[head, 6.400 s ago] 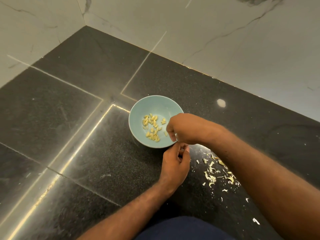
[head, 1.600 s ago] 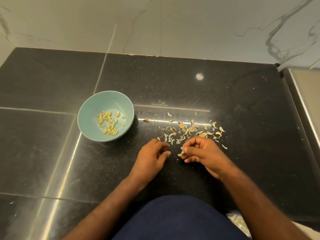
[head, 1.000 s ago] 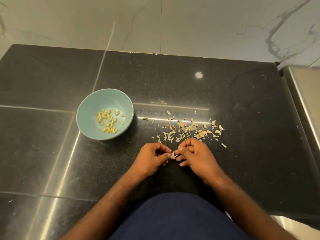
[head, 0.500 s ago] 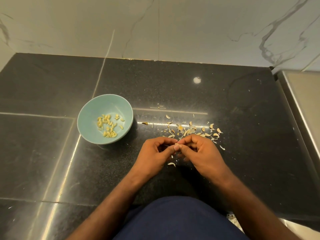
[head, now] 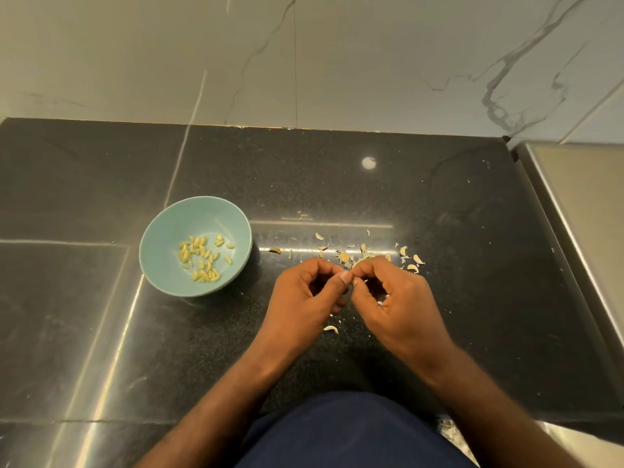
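Both grips were over the worktop [head: 337, 184], near its front, with the fingertips meeting in the middle.

Left grip [head: 300, 298]: thumb and forefinger curled in, pinching the seed [head: 353, 282]. Right grip [head: 398, 305]: same pinch on the seed from the other side. The seed sat between the thumb tips and was mostly hidden, with only a pale sliver showing. Couldn't tell if its shell was on or part off. The remaining fingers of both grips were curled under the palms; whether they held anything I couldn't see.

Bowl [head: 162, 228]: pale blue, upright on the worktop, left of the left grip and apart from it. Kernels [head: 202, 258]: a loose yellowish cluster on the bowl floor, mostly toward its near side.

Husks [head: 408, 260]: scattered on the worktop just beyond the grips and trailing off right, the closest ones partly behind my fingers. One stray husk [head: 331, 329] lay alone on the near side, under the gap between the grips.

Wall [head: 337, 62]: pale, veined slab behind the worktop. A steel ledge [head: 580, 197] butted against the worktop's right edge. Blue cloth [head: 344, 430] filled the bottom of the view.
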### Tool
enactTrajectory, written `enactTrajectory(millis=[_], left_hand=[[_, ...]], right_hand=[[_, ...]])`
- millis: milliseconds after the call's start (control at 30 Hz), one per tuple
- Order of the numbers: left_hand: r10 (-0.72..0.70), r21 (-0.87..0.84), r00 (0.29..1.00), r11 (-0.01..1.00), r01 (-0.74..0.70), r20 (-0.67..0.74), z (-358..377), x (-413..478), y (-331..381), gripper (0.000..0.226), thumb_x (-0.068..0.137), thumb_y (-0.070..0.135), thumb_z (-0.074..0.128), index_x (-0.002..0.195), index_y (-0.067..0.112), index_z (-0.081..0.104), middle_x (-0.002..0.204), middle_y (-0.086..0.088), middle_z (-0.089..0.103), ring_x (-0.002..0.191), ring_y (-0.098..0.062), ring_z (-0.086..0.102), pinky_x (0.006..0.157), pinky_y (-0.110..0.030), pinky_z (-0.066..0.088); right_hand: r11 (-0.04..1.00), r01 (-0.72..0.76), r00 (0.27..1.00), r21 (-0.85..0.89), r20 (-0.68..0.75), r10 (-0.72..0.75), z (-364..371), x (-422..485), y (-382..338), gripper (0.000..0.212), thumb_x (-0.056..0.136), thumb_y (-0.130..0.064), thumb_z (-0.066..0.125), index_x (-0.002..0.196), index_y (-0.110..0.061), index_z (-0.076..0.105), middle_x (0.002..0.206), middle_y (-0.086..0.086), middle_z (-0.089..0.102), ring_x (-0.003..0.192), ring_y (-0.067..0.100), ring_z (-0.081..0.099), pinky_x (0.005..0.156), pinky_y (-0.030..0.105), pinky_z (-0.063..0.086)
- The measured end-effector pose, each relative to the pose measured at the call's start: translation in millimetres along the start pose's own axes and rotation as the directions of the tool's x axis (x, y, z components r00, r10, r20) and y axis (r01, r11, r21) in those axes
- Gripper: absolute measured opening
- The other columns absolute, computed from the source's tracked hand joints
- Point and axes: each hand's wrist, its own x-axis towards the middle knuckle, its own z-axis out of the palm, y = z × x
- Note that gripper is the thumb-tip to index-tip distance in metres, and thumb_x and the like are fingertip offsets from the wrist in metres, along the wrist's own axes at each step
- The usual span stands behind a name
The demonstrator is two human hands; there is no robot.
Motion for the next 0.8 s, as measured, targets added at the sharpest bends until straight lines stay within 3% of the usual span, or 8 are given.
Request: enactTrajectory(millis=[133, 300, 467, 700, 800], left_hand=[[0.057, 0.059, 0.998, 0.997, -0.058, 0.009, 2.8, 1.8, 5.7, 0.005, 0.096, 0.020, 0.064, 0.092, 0.019, 0.068, 0.080, 0.002, 0.071, 0.074, -0.012, 0.069, 0.065, -0.023, 0.055], [0.125, 0.142, 0.992, 0.982, -0.126, 0.015, 1.4, 2.5, 12.2, 0.006, 0.095, 0.023, 0.065, 0.090, 0.022, 0.067, 0.078, 0.002, 0.069, 0.072, -0.018, 0.067, 0.065, -0.041, 0.059], [0.156, 0.167, 0.988, 0.973, -0.157, 0.021, 0.4, 3.1, 17.4, 0.008, 0.095, 0.022, 0.065, 0.087, 0.022, 0.066, 0.076, 0.002, 0.069, 0.070, -0.019, 0.068, 0.064, -0.047, 0.057], [0.156, 0.194, 0.987, 0.968, -0.161, 0.042, 1.9, 6.2, 21.3, 0.010, 0.095, 0.024, 0.064, 0.086, 0.024, 0.064, 0.076, 0.003, 0.068, 0.071, -0.017, 0.067, 0.062, -0.042, 0.058], [0.158, 0.198, 0.986, 0.966, -0.164, 0.045, 2.5, 5.3, 22.4, 0.008, 0.095, 0.024, 0.064, 0.087, 0.024, 0.064, 0.078, 0.004, 0.067, 0.072, -0.018, 0.067, 0.062, -0.043, 0.057]], right_hand=[[0.996, 0.063, 0.993, -0.060, -0.095, -0.068, 0.8, -0.2, -0.1, 0.021, 0.094, -0.025, 0.055, 0.096, -0.011, 0.069, 0.080, -0.005, 0.068, 0.065, 0.013, 0.064, 0.055, 0.035, 0.055], [0.988, 0.109, 0.979, -0.108, -0.158, -0.126, 0.8, 2.2, -1.7, 0.017, 0.094, -0.020, 0.057, 0.094, -0.008, 0.070, 0.081, -0.003, 0.068, 0.065, 0.011, 0.063, 0.055, 0.034, 0.054], [0.980, 0.124, 0.963, -0.155, -0.218, -0.156, 1.7, 2.4, -5.7, 0.017, 0.094, -0.019, 0.058, 0.087, -0.007, 0.069, 0.081, -0.001, 0.066, 0.065, 0.012, 0.060, 0.054, 0.034, 0.052], [0.998, 0.058, 0.966, -0.008, -0.252, -0.058, 1.0, 0.3, -8.9, 0.013, 0.092, -0.019, 0.063, 0.087, -0.007, 0.066, 0.082, -0.003, 0.062, 0.069, 0.014, 0.061, 0.055, 0.034, 0.052], [0.995, -0.027, 0.966, 0.091, -0.254, 0.049, 3.3, 1.4, -13.4, 0.013, 0.091, -0.020, 0.064, 0.085, -0.008, 0.065, 0.078, -0.003, 0.063, 0.068, 0.017, 0.062, 0.057, 0.035, 0.053]])
